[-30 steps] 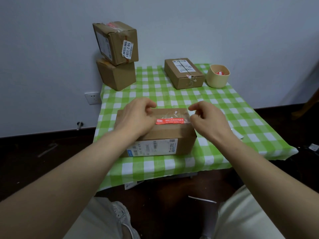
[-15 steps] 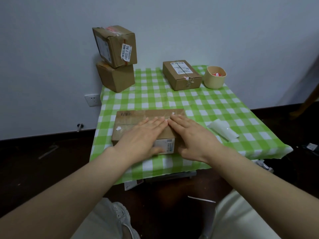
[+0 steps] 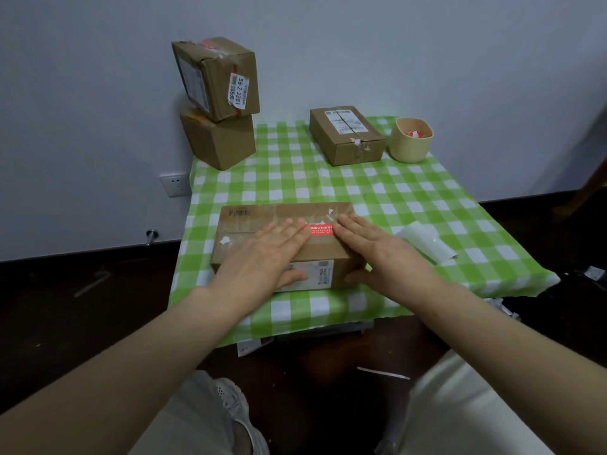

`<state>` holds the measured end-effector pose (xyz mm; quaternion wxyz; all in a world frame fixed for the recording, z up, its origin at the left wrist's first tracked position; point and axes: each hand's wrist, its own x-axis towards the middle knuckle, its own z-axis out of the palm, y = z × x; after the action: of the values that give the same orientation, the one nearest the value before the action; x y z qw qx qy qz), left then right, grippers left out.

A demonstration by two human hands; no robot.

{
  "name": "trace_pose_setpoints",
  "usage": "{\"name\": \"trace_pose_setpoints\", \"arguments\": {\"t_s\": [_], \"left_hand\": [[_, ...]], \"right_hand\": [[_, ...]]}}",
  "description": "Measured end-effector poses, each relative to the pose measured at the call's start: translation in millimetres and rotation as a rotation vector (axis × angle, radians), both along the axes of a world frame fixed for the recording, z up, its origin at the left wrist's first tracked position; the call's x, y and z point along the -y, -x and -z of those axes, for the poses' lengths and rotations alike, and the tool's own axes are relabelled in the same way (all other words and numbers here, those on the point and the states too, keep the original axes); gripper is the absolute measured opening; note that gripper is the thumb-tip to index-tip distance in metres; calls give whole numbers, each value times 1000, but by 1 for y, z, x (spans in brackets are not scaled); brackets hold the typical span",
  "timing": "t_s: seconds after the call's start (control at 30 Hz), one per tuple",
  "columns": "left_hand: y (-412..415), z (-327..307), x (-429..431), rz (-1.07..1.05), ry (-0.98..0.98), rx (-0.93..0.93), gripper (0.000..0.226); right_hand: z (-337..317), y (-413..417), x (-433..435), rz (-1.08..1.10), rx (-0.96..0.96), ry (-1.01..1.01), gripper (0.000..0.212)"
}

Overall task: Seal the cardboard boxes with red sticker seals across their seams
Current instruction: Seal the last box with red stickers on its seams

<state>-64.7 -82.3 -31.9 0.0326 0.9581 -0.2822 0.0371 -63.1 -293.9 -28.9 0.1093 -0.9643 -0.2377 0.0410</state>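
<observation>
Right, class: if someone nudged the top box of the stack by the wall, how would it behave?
The top box sits tilted on the lower box, so it would probably slip or tip off. Its cardboard sides look flat, so it is likely stiff when gripped.

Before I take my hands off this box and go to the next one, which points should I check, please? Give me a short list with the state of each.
1. Seal lies flat on the near box: ok in the visible middle; the left hand and right hand hide its ends.
2. Seal crosses the seam: cannot tell.
3. Hands hold nothing: ok, both press flat.
4. Supply in the cup: ok, red pieces show.
5. Back box has a red seal: not ok, none shows.
6. Backing paper apart from the near box: ok, on the cloth to its right.
</observation>
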Motion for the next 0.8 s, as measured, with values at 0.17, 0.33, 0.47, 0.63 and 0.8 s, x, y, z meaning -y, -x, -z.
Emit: {"name": "trace_pose_setpoints", "arguments": {"t_s": [0.17,0.33,0.47,0.63,0.8], "left_hand": [[12,4,-4,-71,1,52,82],[9,-7,-5,-130,-23,-56,94],[12,-16,-2,-259,-60,-3,119],[8,-12,22,-180,-72,-82,114],[6,-5,25,-164,-101,-109,110]], "right_hand": [[9,8,5,-2,31,-95,85],[-9,7,2,94,-48,-180,87],[-25,14,-12,102,23,-91,108],[-11,12,-40,22,-50,70,108],[-3,12,-43,2,17,157,104]]}}
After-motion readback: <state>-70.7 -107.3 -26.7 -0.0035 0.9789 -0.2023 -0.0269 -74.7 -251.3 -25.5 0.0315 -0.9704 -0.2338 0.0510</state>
